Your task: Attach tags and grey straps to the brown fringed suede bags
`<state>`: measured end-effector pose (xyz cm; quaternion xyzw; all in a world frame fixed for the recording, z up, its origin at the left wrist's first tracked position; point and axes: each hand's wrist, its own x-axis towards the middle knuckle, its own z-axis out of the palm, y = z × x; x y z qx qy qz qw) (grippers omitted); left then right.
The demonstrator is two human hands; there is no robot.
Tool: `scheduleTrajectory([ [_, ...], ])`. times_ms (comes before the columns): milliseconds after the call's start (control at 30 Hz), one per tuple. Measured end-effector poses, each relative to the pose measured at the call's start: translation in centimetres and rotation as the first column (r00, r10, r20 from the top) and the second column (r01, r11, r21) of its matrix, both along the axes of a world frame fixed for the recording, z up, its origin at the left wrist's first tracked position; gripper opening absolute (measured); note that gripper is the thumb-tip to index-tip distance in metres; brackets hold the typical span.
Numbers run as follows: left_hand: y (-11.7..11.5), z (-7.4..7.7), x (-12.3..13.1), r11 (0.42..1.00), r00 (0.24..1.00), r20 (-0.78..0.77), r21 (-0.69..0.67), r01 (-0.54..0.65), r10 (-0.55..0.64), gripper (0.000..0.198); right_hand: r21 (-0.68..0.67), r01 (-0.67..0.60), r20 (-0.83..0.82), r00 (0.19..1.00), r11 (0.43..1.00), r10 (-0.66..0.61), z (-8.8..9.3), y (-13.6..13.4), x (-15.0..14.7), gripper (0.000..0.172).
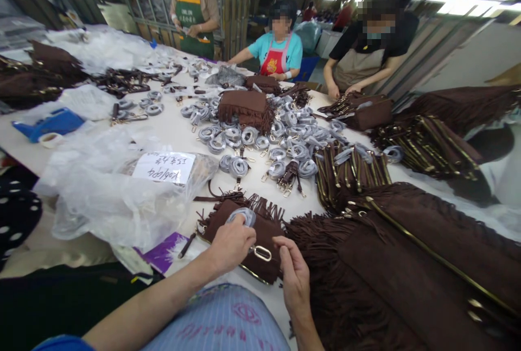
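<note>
In front of me a small brown fringed bag (pixel 266 231) lies on the table, its gold zip edge towards me. My left hand (pixel 232 243) is closed on a coiled strap (pixel 245 214) in grey wrapping, just over the bag. A gold clasp (pixel 261 253) shows beside that hand's fingers, against the brown material. At the bag's right edge is my right hand (pixel 293 272), its fingers loosely bent and apart, with nothing visible in them. Many more wrapped strap coils (pixel 238 166) are spread beyond the bag.
Large brown fringed bags (pixel 386 264) are piled close on my right. Clear plastic bags (pixel 109 199), one with a handwritten label (pixel 163 167), cover the left side near a blue tape dispenser (pixel 57 123). Several co-workers (pixel 279 50) are across the table.
</note>
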<state>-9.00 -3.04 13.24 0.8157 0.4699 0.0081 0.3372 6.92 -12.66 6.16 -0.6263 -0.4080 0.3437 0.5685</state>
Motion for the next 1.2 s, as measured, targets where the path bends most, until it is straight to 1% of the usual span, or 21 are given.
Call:
scheduleTrajectory([
  [67, 0.1, 0.3, -0.1, 0.988, 0.991, 0.078, -0.102, 0.112, -0.105, 0.026, 0.013, -0.020, 0.054, 0.998, 1.000, 0.019, 0.0, 0.0, -0.1, 0.024],
  [100, 0.0, 0.4, -0.2, 0.977, 0.983, 0.123, -0.145, 0.154, -0.137, 0.026, 0.013, -0.029, 0.064, 0.998, 0.999, 0.029, -0.1, 0.0, -0.2, 0.023],
  [133, -0.1, 0.5, -0.2, 0.974, 0.980, 0.143, -0.156, 0.162, -0.140, 0.026, 0.013, -0.035, 0.068, 0.997, 0.999, 0.034, -0.2, -0.1, -0.2, 0.023],
  [167, -0.3, 0.6, -0.1, 0.981, 0.983, 0.137, -0.132, 0.143, -0.125, 0.025, 0.010, -0.043, 0.066, 0.997, 0.999, 0.042, -0.2, -0.2, -0.3, 0.022],
  [233, -1.0, 0.9, 0.3, 0.996, 0.991, 0.103, -0.016, 0.090, -0.088, 0.025, 0.002, -0.070, 0.055, 0.996, 0.998, 0.069, -0.2, -0.4, -0.4, 0.022],
  [267, -1.4, 1.1, 0.6, 0.995, 0.989, 0.113, 0.038, 0.089, -0.093, 0.025, 0.003, -0.088, 0.054, 0.995, 0.996, 0.088, -0.1, -0.6, -0.5, 0.021],
  [333, -2.1, 1.3, 1.3, 0.986, 0.970, 0.183, 0.087, 0.144, -0.158, 0.022, 0.013, -0.134, 0.068, 0.989, 0.991, 0.132, 0.3, -0.8, -0.5, 0.021],
  [400, -2.2, 1.1, 2.0, 0.975, 0.944, 0.250, 0.116, 0.192, -0.215, 0.020, 0.017, -0.162, 0.099, 0.982, 0.987, 0.160, 0.5, -1.0, -0.4, 0.021],
  [467, -1.5, -0.3, 2.3, 0.977, 0.941, 0.269, 0.118, 0.180, -0.206, 0.020, -0.018, -0.142, 0.129, 0.981, 0.990, 0.143, 0.2, -1.1, -0.1, 0.021],
  [500, -1.0, -1.3, 2.3, 0.983, 0.947, 0.269, 0.091, 0.158, -0.177, 0.021, -0.050, -0.114, 0.133, 0.984, 0.992, 0.119, -0.2, -1.2, 0.1, 0.022],
  [567, 0.1, -4.1, 1.6, 0.995, 0.962, 0.257, -0.018, 0.095, -0.088, 0.021, -0.106, -0.043, 0.097, 0.994, 0.993, 0.053, -1.3, -1.5, 0.5, 0.026],
  [633, 0.8, -7.2, 0.5, 0.992, 0.969, 0.245, -0.122, 0.039, -0.008, 0.019, -0.147, 0.010, -0.026, 1.000, 0.989, -0.014, -2.9, -2.0, 0.9, 0.030],
  [700, 0.9, -9.8, -0.6, 0.987, 0.970, 0.241, -0.158, 0.032, 0.007, 0.018, -0.177, 0.055, -0.263, 0.959, 0.983, -0.101, -4.3, -2.6, 1.3, 0.031],
  [767, 0.5, -11.5, -1.0, 0.985, 0.967, 0.247, -0.142, 0.095, -0.058, 0.027, -0.202, 0.120, -0.476, 0.855, 0.972, -0.205, -5.3, -3.3, 2.0, 0.033],
  [833, -0.2, -12.2, -0.5, 0.971, 0.949, 0.261, -0.117, 0.210, -0.174, 0.037, -0.215, 0.194, -0.573, 0.768, 0.957, -0.285, -5.9, -4.0, 3.0, 0.034],
  [867, -0.5, -12.3, 0.1, 0.955, 0.930, 0.272, -0.094, 0.280, -0.246, 0.039, -0.219, 0.226, -0.584, 0.749, 0.949, -0.313, -6.1, -4.3, 3.6, 0.035],
  [933, -1.2, -12.3, 2.0, 0.901, 0.868, 0.280, -0.019, 0.433, -0.411, 0.041, -0.237, 0.272, -0.586, 0.725, 0.933, -0.360, -6.5, -5.0, 4.8, 0.037],
  [1033, -2.3, -12.3, 5.4, 0.768, 0.745, 0.189, 0.138, 0.625, -0.640, 0.054, -0.280, 0.324, -0.585, 0.689, 0.904, -0.428, -7.4, -6.3, 6.0, 0.038],
  [1067, -2.8, -12.5, 6.4, 0.710, 0.697, 0.139, 0.189, 0.679, -0.703, 0.056, -0.295, 0.338, -0.581, 0.679, 0.894, -0.449, -7.8, -6.8, 6.1, 0.038],
  [1133, -3.6, -13.1, 8.3, 0.566, 0.578, 0.049, 0.288, 0.773, -0.814, 0.054, -0.325, 0.366, -0.570, 0.660, 0.872, -0.490, -8.6, -7.9, 6.0, 0.038],
  [1200, -4.3, -14.0, 9.8, 0.435, 0.470, -0.007, 0.369, 0.821, -0.883, 0.053, -0.352, 0.405, -0.549, 0.641, 0.844, -0.537, -9.4, -9.1, 5.6, 0.039],
])
